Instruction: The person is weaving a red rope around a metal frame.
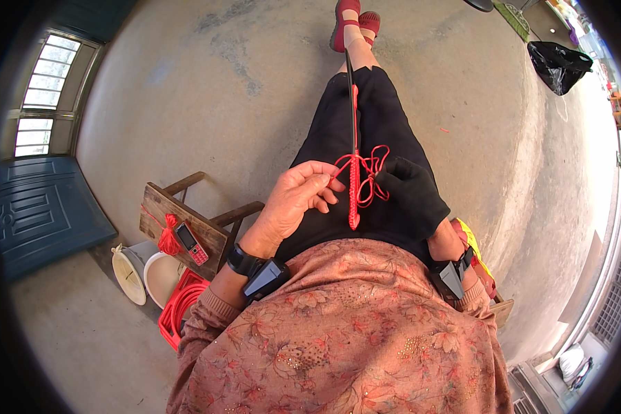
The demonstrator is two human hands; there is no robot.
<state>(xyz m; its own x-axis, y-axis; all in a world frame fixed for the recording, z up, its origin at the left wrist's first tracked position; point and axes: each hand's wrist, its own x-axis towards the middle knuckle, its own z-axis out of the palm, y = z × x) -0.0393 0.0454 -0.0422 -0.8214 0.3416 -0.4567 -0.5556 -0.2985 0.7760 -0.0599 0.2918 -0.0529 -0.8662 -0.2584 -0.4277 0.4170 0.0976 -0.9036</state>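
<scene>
The left hand (300,200) pinches red cord (371,177) between thumb and fingers; the gloved right hand (414,192) has its fingertips closed on the loops. Between them, a red braid (354,188) on a dark rod (353,134) runs above the legs (324,131). Knotting seems under way; the next pull likely calls for even tension. Beyond sits a wooden stool (157,198).

Ahead-left of the left hand (297,199), room is free; close on its right, the red cord (354,190) blocks passage.
</scene>
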